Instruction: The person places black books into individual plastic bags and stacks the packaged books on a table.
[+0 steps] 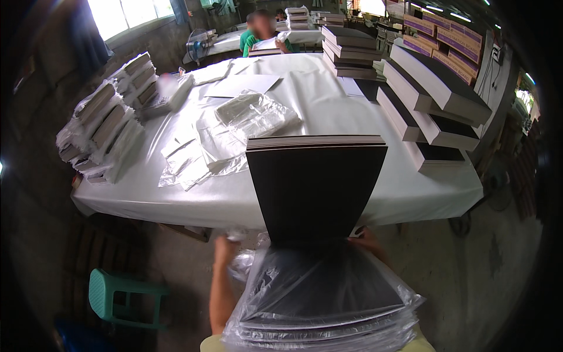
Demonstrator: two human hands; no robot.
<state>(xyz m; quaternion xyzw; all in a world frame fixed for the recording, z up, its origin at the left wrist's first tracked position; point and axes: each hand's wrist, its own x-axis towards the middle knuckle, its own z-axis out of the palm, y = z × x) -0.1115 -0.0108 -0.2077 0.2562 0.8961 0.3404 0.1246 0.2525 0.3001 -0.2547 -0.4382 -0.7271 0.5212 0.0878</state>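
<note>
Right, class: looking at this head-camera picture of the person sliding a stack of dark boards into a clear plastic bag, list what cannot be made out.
- Left hand: fingers hidden in the head view behind crumpled plastic and the stack of dark boards.
- Right hand: only the knuckles show past the stack's edge.
- Clear plastic bag: its lower end is cut off by the bottom edge.
- Green plastic stool: partly lost in the dark fisheye rim.
- Packets in the wrapped bundles: too small and blurred to tell.
</note>
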